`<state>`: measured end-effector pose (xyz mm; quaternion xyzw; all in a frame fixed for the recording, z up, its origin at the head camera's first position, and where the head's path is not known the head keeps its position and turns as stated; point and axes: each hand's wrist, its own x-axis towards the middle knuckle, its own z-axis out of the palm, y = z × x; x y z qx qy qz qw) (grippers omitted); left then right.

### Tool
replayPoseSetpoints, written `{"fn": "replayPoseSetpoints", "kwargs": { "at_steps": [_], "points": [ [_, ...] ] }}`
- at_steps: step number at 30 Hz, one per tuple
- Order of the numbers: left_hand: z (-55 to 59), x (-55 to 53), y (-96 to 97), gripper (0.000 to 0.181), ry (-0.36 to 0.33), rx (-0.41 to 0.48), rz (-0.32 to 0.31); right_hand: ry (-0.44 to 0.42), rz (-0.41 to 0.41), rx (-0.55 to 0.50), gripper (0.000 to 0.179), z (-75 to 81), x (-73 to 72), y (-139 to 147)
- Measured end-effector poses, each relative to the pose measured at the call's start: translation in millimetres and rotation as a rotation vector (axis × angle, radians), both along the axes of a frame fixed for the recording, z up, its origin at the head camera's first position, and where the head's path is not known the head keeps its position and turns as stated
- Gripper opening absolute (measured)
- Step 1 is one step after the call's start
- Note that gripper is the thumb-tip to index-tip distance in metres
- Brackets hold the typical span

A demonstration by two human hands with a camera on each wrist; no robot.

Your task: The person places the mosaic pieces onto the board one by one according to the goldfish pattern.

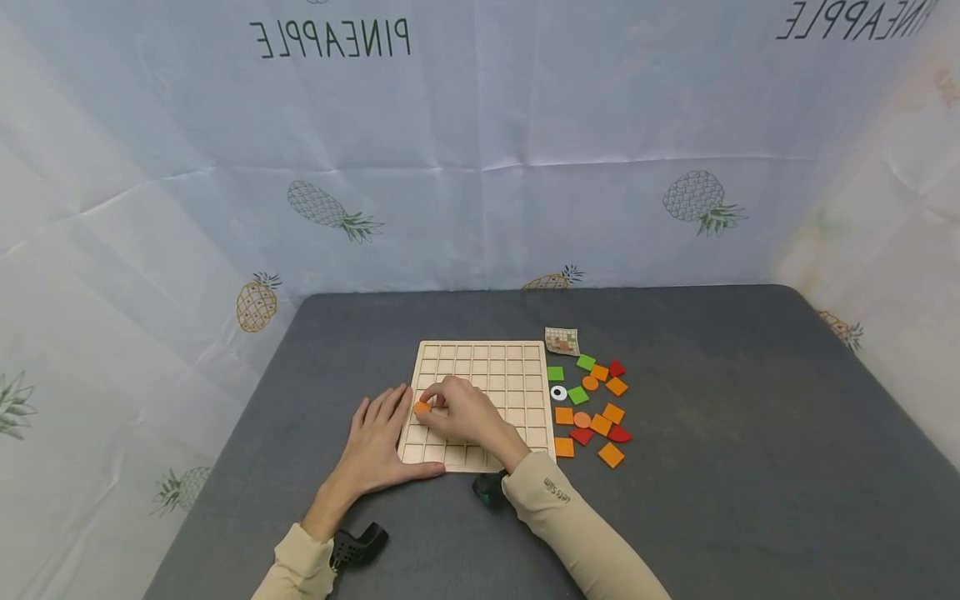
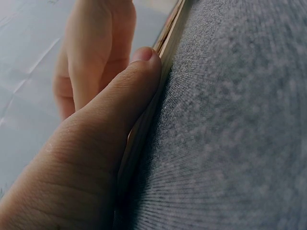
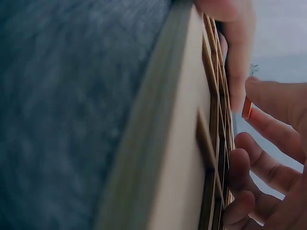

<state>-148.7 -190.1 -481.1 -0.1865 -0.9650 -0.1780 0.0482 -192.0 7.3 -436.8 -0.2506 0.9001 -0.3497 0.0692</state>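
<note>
A wooden grid board (image 1: 525,398) lies flat on the table, its surface divided into rows of square recesses. My left hand (image 1: 377,448) rests against its left side, fingers extended along that edge and thumb at the front edge. In the left wrist view the thumb (image 2: 136,79) lies against the board's side. Over the board's left columns, my right hand (image 1: 467,412) pinches a small orange tile (image 1: 422,407) between thumb and index finger. The right wrist view shows that tile (image 3: 246,108) edge-on, thin, with the other fingers curled close over the grid.
Right of the board lie loose pieces: orange squares (image 1: 611,455), green squares (image 1: 555,373), orange discs (image 1: 582,420), red pieces (image 1: 619,434) and a white ring with a black centre (image 1: 558,392). A small printed card (image 1: 562,341) sits at the board's back right corner on the dark table (image 1: 750,433).
</note>
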Motion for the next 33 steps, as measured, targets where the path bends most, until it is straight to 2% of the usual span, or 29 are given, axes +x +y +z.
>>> {"fn": "replayPoseSetpoints", "kwargs": {
  "at_steps": [8,15,33],
  "points": [
    [-0.3,1.1,-2.0,0.128,-0.002,0.0,-0.003,0.07,0.006,0.057,0.025,-4.6,2.0,-7.3],
    [0.6,1.4,-1.5,0.128,-0.005,0.002,-0.006,0.1,0.0,0.079,0.024,-6.5,0.8,-8.3],
    [1.5,0.8,0.2,0.129,-0.006,0.005,-0.006,0.029,-0.03,0.008,0.023,-8.9,-0.3,-5.6]
  ]
}}
